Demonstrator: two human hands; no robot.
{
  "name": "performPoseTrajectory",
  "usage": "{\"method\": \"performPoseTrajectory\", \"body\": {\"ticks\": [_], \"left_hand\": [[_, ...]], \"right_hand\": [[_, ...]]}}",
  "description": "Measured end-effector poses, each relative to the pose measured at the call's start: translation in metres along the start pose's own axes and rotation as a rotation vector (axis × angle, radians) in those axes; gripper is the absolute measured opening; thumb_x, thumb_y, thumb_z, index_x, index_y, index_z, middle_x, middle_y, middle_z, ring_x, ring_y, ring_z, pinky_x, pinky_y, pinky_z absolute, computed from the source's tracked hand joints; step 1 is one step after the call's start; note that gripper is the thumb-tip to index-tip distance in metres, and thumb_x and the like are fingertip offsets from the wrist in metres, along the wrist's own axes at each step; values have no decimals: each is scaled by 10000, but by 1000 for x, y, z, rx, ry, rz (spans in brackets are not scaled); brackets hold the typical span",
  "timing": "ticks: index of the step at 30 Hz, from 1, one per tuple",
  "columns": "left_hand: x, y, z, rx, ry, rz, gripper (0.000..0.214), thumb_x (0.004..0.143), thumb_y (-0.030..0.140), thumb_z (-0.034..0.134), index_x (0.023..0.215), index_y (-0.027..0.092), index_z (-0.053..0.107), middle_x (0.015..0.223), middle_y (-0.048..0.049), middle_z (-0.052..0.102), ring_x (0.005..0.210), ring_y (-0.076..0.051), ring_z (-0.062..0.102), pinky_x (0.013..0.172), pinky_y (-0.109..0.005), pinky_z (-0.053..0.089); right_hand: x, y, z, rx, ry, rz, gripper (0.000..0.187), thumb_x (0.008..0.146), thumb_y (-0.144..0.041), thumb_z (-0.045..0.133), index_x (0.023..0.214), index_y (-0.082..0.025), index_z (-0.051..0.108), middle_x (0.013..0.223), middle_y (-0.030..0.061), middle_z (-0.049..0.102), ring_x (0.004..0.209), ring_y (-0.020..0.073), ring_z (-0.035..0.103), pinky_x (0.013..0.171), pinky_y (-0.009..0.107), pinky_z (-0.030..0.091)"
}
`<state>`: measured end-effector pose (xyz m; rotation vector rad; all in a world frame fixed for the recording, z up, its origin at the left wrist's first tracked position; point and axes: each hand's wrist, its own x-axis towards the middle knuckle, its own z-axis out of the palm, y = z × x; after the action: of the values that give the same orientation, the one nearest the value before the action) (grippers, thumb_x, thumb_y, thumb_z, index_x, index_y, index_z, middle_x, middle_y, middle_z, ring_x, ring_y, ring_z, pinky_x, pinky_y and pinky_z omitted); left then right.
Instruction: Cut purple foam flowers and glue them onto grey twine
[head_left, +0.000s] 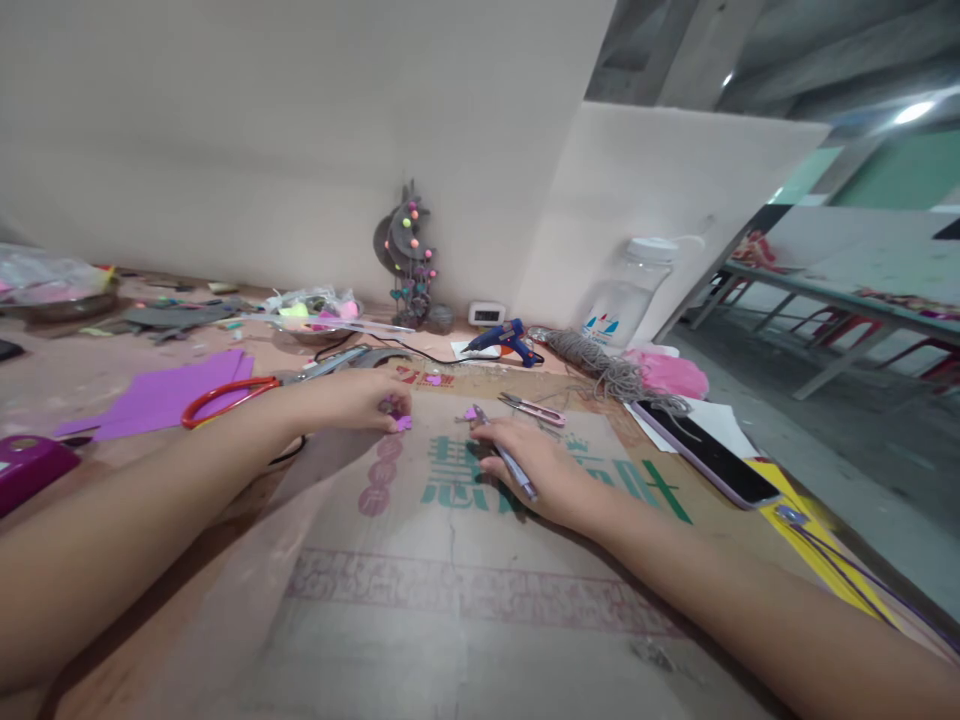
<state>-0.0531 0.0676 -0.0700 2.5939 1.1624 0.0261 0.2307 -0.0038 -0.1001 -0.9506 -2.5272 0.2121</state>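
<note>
Handling small scraps appears the step in hand: the left hand (366,402) pinches a purple piece (404,424) over the cardboard (375,630); the right hand (544,468) grips a pen (516,470) beside a second piece (470,413). The next move calls for steady fingertips.

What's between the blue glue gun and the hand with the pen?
Pink-handled snips lie between the glue gun and the right hand in the head view.

- 1 left hand (367,400), 1 right hand (544,465)
- 1 pen (517,473), in the right grip
- 3 lil purple bits (403,424): one pinched left, one by the pen, one just beyond
- 1 glue gun (510,335) past both hands
- 1 phone (709,455), 1 bottle (626,290) off right
</note>
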Motion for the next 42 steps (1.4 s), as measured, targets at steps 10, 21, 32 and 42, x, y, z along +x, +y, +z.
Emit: {"method": "performPoseTrajectory", "body": {"ticks": [10,21,32,42], "left_hand": [[-3,22,-11,-82,38,-33,179,786,284,557,846,229,716,794,13,675,715,-128,586,601,-203,380],[1,74,28,-491,-85,-37,280,835,320,497,1009,236,700,887,13,721,793,-145,631,699,-215,433],[-3,75,21,-262,1,14,260,843,309,543,1063,247,668,1068,-20,666,940,-175,609,809,-253,434],[-4,88,39,-230,127,172,173,864,288,534,945,211,667,930,-21,646,836,-149,601,756,-248,436]], "right_hand": [[-1,8,4,24,70,2,270,933,-319,473,1126,-158,571,1096,134,640,1006,228,594,899,390,464],[1,0,-3,186,188,79,228,915,-269,469,1078,-181,600,1048,110,688,983,220,639,853,375,494],[-2,6,-1,402,249,245,185,960,-336,419,1028,-209,534,872,51,701,820,181,670,776,338,499],[-3,4,-2,388,232,238,242,951,-387,430,1041,-205,563,869,58,702,833,190,666,786,347,501]]}}
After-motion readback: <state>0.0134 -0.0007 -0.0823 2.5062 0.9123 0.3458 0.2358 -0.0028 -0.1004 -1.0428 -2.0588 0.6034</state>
